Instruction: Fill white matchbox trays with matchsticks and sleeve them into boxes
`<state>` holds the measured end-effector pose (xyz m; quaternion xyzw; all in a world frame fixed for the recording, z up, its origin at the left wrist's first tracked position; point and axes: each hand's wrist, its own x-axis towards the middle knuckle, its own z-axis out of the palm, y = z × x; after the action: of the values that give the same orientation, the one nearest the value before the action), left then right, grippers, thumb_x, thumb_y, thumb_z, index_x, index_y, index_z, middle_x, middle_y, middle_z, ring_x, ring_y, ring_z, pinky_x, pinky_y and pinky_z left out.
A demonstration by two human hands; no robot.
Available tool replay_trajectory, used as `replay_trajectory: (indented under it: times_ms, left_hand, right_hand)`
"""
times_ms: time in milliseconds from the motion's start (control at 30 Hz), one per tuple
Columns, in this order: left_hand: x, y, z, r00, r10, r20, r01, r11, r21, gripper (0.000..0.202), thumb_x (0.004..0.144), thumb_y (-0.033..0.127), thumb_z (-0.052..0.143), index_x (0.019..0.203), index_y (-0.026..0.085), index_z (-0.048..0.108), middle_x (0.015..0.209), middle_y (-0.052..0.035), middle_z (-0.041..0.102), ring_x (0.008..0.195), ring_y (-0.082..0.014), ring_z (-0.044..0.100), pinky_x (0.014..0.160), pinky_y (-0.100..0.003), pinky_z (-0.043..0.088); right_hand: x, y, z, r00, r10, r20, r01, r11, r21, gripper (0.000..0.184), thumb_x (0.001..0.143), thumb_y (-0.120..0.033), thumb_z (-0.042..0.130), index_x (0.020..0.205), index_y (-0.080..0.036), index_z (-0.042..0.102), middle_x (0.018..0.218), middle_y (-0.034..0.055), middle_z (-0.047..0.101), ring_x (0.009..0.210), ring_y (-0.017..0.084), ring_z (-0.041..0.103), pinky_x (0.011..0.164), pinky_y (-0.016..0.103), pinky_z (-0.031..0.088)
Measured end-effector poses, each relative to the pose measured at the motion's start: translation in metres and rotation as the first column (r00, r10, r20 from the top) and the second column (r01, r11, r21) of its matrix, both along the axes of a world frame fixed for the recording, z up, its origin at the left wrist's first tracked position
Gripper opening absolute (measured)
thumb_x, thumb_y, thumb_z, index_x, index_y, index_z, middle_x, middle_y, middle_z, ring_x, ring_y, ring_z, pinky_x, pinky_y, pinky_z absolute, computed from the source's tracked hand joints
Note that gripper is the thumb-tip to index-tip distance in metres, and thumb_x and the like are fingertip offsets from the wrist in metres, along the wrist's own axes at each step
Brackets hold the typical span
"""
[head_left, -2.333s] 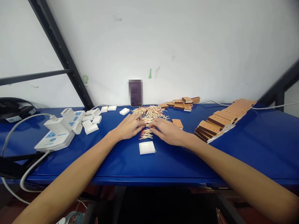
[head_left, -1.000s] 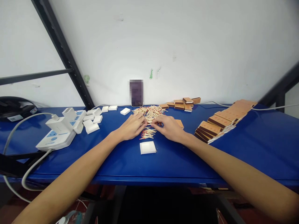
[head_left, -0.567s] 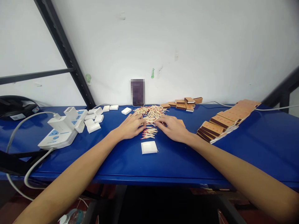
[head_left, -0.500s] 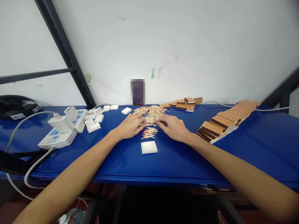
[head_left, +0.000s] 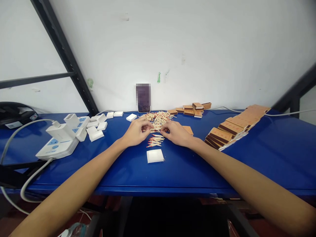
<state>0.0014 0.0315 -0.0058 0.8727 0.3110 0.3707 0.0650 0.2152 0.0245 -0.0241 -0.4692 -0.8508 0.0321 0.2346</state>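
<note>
A white wall backs a long blue table [head_left: 222, 171] that fills the view. On the right a slanting row of brown matchbox sleeves [head_left: 232, 128] lies overlapped like fallen tiles, and a smaller heap of sleeves [head_left: 192, 109] sits at the far edge. On the left are a white power strip [head_left: 58, 144] and scattered white trays [head_left: 97, 126].

In the middle, the left hand [head_left: 135, 132] and right hand [head_left: 175, 133] meet over the near edge of a loose pile of matches [head_left: 159, 117]. The fingers of both hands are bent and drawn together on a small bunch of sticks between them. How many sticks cannot be told. A little aligned bundle [head_left: 155, 141] lies just nearer, and one empty white tray [head_left: 155, 156] nearer still.

Gathering these sticks likely goes best with a light pinch from both sides, keeping the red heads facing one way and the sticks parallel.
</note>
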Motion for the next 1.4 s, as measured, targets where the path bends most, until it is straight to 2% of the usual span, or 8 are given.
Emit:
replay_trajectory:
  times_ms: [100, 233, 433, 600, 867, 1000, 1167, 1400]
  left_hand:
    - [0.0, -0.001, 0.001, 1.0, -0.022, -0.008, 0.022, 0.996, 0.092, 0.02, 0.077, 0.01, 0.048, 0.083, 0.018, 0.066, 0.073, -0.0001, 0.057, 0.07, -0.0138, 0.052, 0.067, -0.029, 0.043]
    - [0.0, 0.0, -0.001, 0.997, -0.067, -0.026, 0.07, 0.992, 0.109, 0.021, 0.073, 0.007, 0.049, 0.085, 0.017, 0.063, 0.07, 0.0017, 0.056, 0.066, -0.0122, 0.051, 0.065, -0.027, 0.042]
    - [0.005, -0.004, -0.004, 0.982, -0.153, -0.113, 0.16, 0.986, 0.055, 0.024, 0.078, 0.01, 0.05, 0.097, 0.018, 0.063, 0.074, 0.0007, 0.06, 0.07, -0.0126, 0.056, 0.068, -0.027, 0.046]
    - [0.011, -0.013, -0.001, 0.973, -0.224, -0.063, 0.22, 0.974, -0.058, 0.016, 0.08, 0.015, 0.054, 0.093, 0.017, 0.064, 0.08, -0.0017, 0.066, 0.071, -0.0123, 0.06, 0.066, -0.026, 0.05]
    - [0.001, -0.006, 0.003, 0.987, -0.156, 0.044, 0.16, 0.982, -0.103, 0.014, 0.08, 0.016, 0.055, 0.089, 0.016, 0.066, 0.087, -0.003, 0.071, 0.077, -0.013, 0.063, 0.073, -0.027, 0.052]
    - [-0.001, -0.006, 0.002, 0.991, -0.091, -0.099, 0.086, 0.995, -0.05, 0.012, 0.082, 0.025, 0.057, 0.077, 0.016, 0.064, 0.075, -0.0014, 0.066, 0.069, -0.0131, 0.057, 0.067, -0.027, 0.046]
    - [0.003, -0.015, 0.005, 0.942, -0.062, -0.33, 0.062, 0.998, -0.01, 0.031, 0.081, 0.044, 0.063, 0.067, 0.018, 0.059, 0.071, -0.0009, 0.062, 0.074, -0.0168, 0.054, 0.071, -0.031, 0.041]
    - [0.006, -0.02, 0.006, 0.918, -0.12, -0.377, 0.097, 0.992, -0.08, 0.01, 0.077, 0.024, 0.061, 0.068, 0.018, 0.062, 0.071, 0.0003, 0.061, 0.069, -0.0145, 0.052, 0.07, -0.029, 0.041]
  right_hand:
    - [0.001, 0.001, 0.0, 1.0, -0.009, 0.02, 0.009, 1.0, -0.006, 0.014, 0.084, -0.015, 0.054, 0.073, -0.018, 0.063, 0.078, 0.0046, 0.062, 0.076, 0.017, 0.053, 0.069, 0.028, 0.037]
    - [0.004, -0.003, 0.004, 1.0, -0.009, 0.029, 0.009, 1.0, -0.003, 0.011, 0.084, -0.015, 0.052, 0.076, -0.017, 0.06, 0.083, 0.0054, 0.062, 0.077, 0.017, 0.052, 0.068, 0.028, 0.036]
    - [0.005, -0.016, 0.02, 0.985, -0.074, -0.153, 0.06, 0.993, -0.097, 0.011, 0.083, -0.016, 0.052, 0.077, -0.018, 0.062, 0.076, 0.0017, 0.065, 0.068, 0.014, 0.055, 0.061, 0.026, 0.036]
    - [0.004, -0.019, 0.022, 0.954, -0.076, -0.29, 0.028, 0.986, -0.165, 0.012, 0.08, -0.02, 0.055, 0.074, -0.017, 0.064, 0.072, 0.0018, 0.067, 0.065, 0.013, 0.056, 0.061, 0.025, 0.04]
    - [0.009, -0.014, 0.013, 0.937, -0.101, -0.334, 0.024, 0.974, -0.225, 0.021, 0.086, -0.031, 0.055, 0.085, -0.017, 0.071, 0.079, 0.0045, 0.071, 0.07, 0.016, 0.061, 0.061, 0.027, 0.042]
    - [0.006, -0.017, 0.015, 0.925, -0.088, -0.37, 0.001, 0.973, -0.23, 0.018, 0.084, -0.03, 0.057, 0.082, -0.017, 0.07, 0.076, 0.0033, 0.071, 0.068, 0.016, 0.06, 0.062, 0.027, 0.043]
    - [-0.002, -0.026, 0.019, 0.922, -0.063, -0.381, 0.0, 0.987, -0.163, 0.013, 0.081, -0.024, 0.056, 0.079, -0.018, 0.067, 0.073, 0.0018, 0.069, 0.064, 0.014, 0.059, 0.059, 0.024, 0.042]
    - [-0.005, -0.028, 0.014, 0.902, -0.061, -0.427, 0.027, 0.996, -0.086, 0.019, 0.079, -0.016, 0.052, 0.092, -0.018, 0.065, 0.069, -0.0014, 0.063, 0.059, 0.012, 0.052, 0.058, 0.024, 0.039]
